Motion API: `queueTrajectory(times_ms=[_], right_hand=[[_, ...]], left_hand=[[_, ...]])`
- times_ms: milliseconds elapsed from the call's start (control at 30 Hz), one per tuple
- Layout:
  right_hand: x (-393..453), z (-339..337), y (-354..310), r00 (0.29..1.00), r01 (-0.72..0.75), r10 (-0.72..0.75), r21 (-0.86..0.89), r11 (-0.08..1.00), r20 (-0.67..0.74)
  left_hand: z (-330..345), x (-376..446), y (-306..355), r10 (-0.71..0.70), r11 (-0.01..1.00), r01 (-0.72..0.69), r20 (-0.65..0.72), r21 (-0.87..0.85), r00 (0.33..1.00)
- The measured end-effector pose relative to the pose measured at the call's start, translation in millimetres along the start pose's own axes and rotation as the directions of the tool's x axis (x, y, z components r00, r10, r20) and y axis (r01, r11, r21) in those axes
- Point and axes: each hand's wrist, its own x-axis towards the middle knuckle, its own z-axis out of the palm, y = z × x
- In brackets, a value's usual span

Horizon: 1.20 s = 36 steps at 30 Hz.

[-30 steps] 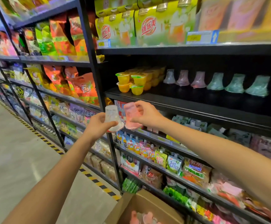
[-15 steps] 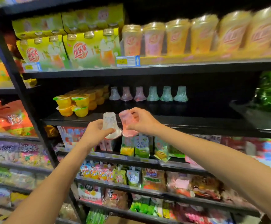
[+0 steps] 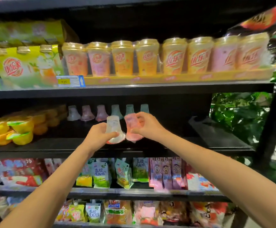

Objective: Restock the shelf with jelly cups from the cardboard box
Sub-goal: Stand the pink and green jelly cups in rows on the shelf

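At the middle of the frame both hands reach up to the dark shelf (image 3: pixel 150 146), each gripping one jelly cup held upside down, wide rim at the bottom. The left hand (image 3: pixel 97 135) curls its fingers round a clear cup (image 3: pixel 113 129); the right hand (image 3: pixel 148 126) curls round a pink cup (image 3: pixel 131 127). The two cups sit side by side, nearly touching, just above the shelf's front edge.

At the back of the same shelf, above the hands, six more cups stand upside down in a row (image 3: pixel 108 111): a whitish one on the left, then two pinkish, then three greenish. On the left of this shelf are stacked yellow fruit cups (image 3: pixel 15 129) with green lids.

On the shelf above, in the upper half of the frame, a row of tall lidded drink cups (image 3: pixel 158 58) in orange and pink carries a red oval logo with Chinese characters, blurred. To their left stands a yellow-green multipack (image 3: pixel 25 68) with the same red logo. Below it a blue-and-white price tag (image 3: pixel 70 81) has a yellow patch; its figures are too blurred to read for sure.

Lower shelves hold pouches (image 3: pixel 101 175) printed with Chinese writing and purple-pink packs (image 3: pixel 167 171) showing a cartoon face. Green plant leaves (image 3: pixel 239 116) fill the right edge.
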Motion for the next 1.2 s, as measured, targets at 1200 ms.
queueTrajectory(times_ms=[1200], right_hand=[[49,-111,208,0.89,-0.437,0.423,-0.056,0.898,-0.171]], left_hand=[[197,112,24,-0.018,0.99,0.046,0.204,-0.132,0.979]])
